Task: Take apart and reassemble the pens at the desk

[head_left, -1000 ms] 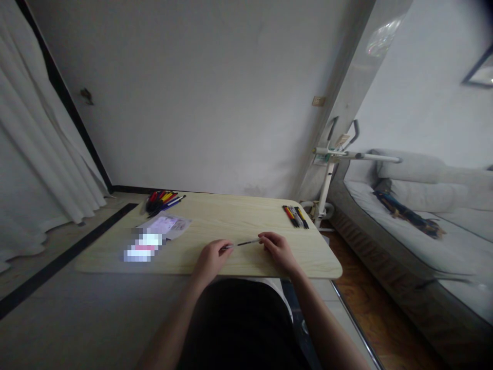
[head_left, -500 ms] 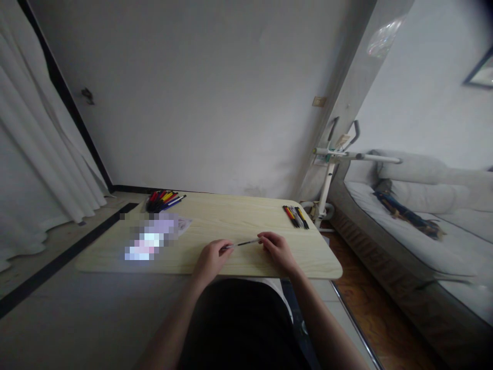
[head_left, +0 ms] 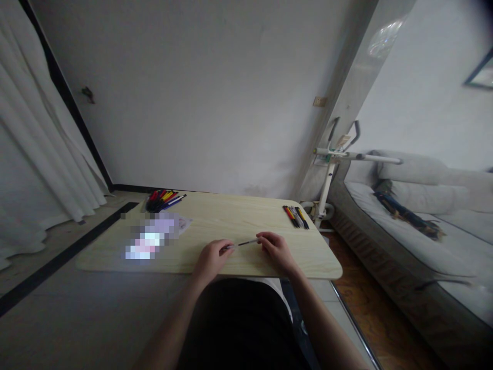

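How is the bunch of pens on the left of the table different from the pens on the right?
The left bunch has more pens than the right group. The left bunch is heaped and fanned out; the right group lies side by side in a neat row. Both have red and yellow pens and lie at the far side of the table.

This is a room in someone's home, a living room by the look of it. A long grey cushioned sofa (head_left: 416, 226) runs down the right side, with a white-framed exercise machine (head_left: 331, 169) parked at its end. Full-length white curtains (head_left: 34, 154) hang on the left. A pale wooden table with rounded corners (head_left: 231, 216) stands before a plain white wall (head_left: 200, 103), over reddish-brown wooden flooring (head_left: 370, 313).
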`<state>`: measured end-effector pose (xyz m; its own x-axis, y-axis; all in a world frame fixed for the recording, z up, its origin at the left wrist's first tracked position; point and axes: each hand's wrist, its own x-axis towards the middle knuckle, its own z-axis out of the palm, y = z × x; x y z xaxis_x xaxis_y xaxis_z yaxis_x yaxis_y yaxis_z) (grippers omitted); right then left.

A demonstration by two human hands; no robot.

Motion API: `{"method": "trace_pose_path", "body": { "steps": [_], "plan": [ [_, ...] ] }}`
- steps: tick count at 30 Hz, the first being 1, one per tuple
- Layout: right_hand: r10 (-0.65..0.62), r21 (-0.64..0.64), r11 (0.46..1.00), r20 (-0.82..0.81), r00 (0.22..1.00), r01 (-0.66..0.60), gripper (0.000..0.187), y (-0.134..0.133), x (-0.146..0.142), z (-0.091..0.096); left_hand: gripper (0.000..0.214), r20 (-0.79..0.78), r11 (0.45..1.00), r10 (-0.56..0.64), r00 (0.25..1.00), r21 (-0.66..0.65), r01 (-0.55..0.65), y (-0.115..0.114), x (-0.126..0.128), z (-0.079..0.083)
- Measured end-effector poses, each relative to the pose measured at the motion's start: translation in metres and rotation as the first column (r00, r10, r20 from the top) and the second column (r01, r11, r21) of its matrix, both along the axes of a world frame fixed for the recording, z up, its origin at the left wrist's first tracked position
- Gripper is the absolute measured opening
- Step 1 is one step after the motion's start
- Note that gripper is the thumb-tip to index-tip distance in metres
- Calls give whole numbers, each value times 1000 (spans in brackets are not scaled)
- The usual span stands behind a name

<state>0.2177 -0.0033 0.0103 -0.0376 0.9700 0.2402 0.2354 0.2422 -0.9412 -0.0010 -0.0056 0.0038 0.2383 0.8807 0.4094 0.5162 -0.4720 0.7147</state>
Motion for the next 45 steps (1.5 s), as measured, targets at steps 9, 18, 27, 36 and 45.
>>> {"method": "trace_pose_path", "body": {
  "steps": [9,18,27,36,45],
  "plan": [
    [12,-37,999,-18,1000,-13,30,-2,-1,2,20,10,1000,0,1000,0,0,-1,1,1],
    [-10,-28,1000,-45,999,8,31,-2,1,-3,21,4,1000,-9,1000,-6,9,0,0,1],
    [-9,-28,1000,-88,996,6,27,-2,2,-5,18,7,1000,-3,1000,6,3,0,1,1],
    [-12,-39,999,-68,998,9,28,-3,2,-6,19,5,1000,-1,1000,-19,1,0,0,2],
    [-13,-42,999,-40,999,11,28,-2,2,-6,20,19,1000,-11,1000,-23,11,1,1,-2]
  ]
}}
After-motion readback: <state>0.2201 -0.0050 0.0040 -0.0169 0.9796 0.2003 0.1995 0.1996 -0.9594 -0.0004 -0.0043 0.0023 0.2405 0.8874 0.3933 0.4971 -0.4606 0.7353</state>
